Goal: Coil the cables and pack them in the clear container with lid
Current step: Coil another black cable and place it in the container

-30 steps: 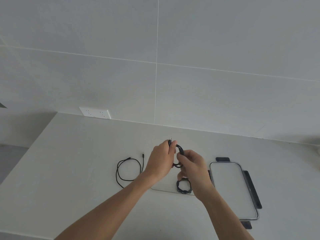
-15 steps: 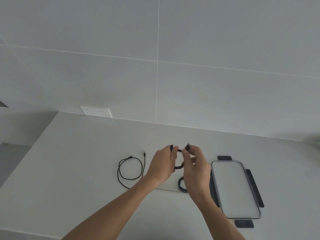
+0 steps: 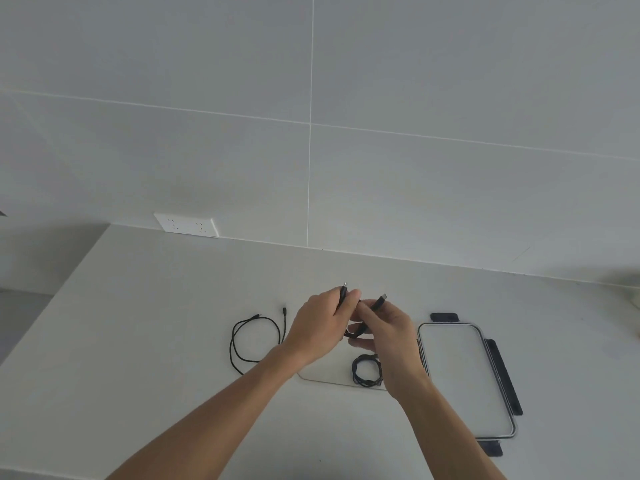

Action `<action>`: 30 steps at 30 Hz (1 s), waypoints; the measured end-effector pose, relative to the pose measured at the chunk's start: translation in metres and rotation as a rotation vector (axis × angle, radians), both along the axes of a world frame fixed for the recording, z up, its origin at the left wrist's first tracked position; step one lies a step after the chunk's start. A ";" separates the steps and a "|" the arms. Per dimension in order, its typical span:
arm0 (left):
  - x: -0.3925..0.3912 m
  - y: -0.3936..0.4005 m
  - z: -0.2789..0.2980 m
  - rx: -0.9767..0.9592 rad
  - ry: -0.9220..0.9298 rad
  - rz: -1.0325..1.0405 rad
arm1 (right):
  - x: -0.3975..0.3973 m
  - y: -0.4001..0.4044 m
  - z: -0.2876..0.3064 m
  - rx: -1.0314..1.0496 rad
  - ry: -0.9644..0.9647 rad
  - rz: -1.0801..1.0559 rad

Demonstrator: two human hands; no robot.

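Observation:
Both hands hold a small black coiled cable [image 3: 356, 332] above the white counter. My left hand [image 3: 320, 327] grips one plug end, which sticks up past the fingers. My right hand [image 3: 386, 327] pinches the other plug end, pointing up to the right. Below the hands, a clear container [image 3: 313, 374] lies on the counter with a tightly coiled black cable [image 3: 366, 370] inside it. A loosely looped black cable [image 3: 254, 337] lies on the counter to the left. The clear lid [image 3: 464, 372] with dark latches rests to the right of the container.
A white wall socket [image 3: 187, 225] sits where the counter meets the tiled wall at the back left. The counter's left edge [image 3: 52, 296] drops off beside it. A pale object [image 3: 635, 296] shows at the far right edge.
My right hand has drawn the cable's second plug end out to the upper right. Both hands stay together above the container, and the view has tilted slightly.

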State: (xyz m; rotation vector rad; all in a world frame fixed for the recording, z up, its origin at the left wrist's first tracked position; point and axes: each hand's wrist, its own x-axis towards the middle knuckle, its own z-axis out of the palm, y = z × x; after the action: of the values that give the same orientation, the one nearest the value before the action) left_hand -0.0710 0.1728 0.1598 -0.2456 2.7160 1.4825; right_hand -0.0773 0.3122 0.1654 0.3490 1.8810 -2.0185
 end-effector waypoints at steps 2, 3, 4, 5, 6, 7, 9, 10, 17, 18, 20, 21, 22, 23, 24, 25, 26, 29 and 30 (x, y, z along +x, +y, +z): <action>0.000 -0.003 -0.002 0.028 -0.034 0.018 | 0.001 0.002 -0.003 -0.020 -0.009 0.011; 0.000 -0.005 -0.004 0.034 -0.050 0.024 | 0.001 0.003 -0.004 -0.032 -0.017 0.015; 0.001 -0.007 -0.005 0.040 -0.065 0.024 | 0.002 0.004 -0.006 -0.042 -0.027 0.027; 0.001 -0.008 -0.007 0.045 -0.080 0.019 | 0.003 0.005 -0.007 -0.044 -0.035 0.044; 0.002 -0.010 -0.008 0.056 -0.096 0.011 | 0.003 0.006 -0.009 -0.035 -0.041 0.064; 0.003 -0.011 -0.010 0.071 -0.120 0.006 | 0.003 0.007 -0.011 -0.012 -0.047 0.080; 0.003 -0.015 -0.012 0.092 -0.201 -0.005 | 0.003 0.009 -0.017 0.047 -0.053 0.102; 0.003 -0.017 -0.014 0.094 -0.251 -0.020 | 0.003 0.009 -0.020 0.073 -0.052 0.109; 0.003 -0.021 -0.021 0.179 -0.467 -0.181 | 0.004 0.007 -0.023 0.255 0.051 0.103; 0.003 -0.022 -0.019 0.234 -0.491 -0.186 | 0.005 0.006 -0.022 0.275 0.068 0.101; 0.002 -0.023 -0.017 0.448 -0.527 -0.149 | 0.005 0.004 -0.019 0.308 0.104 0.078; 0.002 -0.023 -0.016 0.563 -0.532 -0.110 | 0.005 0.003 -0.018 0.316 0.117 0.062; 0.002 -0.022 -0.015 0.651 -0.529 -0.066 | 0.004 0.002 -0.016 0.313 0.129 0.045; 0.001 -0.020 -0.015 0.711 -0.522 -0.030 | 0.004 0.002 -0.015 0.304 0.139 0.029; 0.001 -0.019 -0.014 0.745 -0.508 -0.012 | 0.003 0.002 -0.013 0.288 0.144 0.014; 0.001 -0.017 -0.015 0.757 -0.484 -0.009 | 0.003 0.002 -0.011 0.269 0.146 0.002; 0.001 -0.016 -0.016 0.764 -0.453 -0.006 | 0.002 0.002 -0.010 0.249 0.143 -0.009; 0.004 -0.014 -0.018 0.829 -0.391 0.092 | -0.001 0.003 -0.005 0.243 0.149 -0.022; 0.004 -0.015 -0.018 0.847 -0.385 0.120 | -0.002 0.004 -0.004 0.251 0.160 -0.023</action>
State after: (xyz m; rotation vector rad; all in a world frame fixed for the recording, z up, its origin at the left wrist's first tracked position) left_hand -0.0666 0.1579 0.1414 -0.5702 1.6281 2.1702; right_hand -0.0795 0.3162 0.1613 0.2807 2.2465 -1.8759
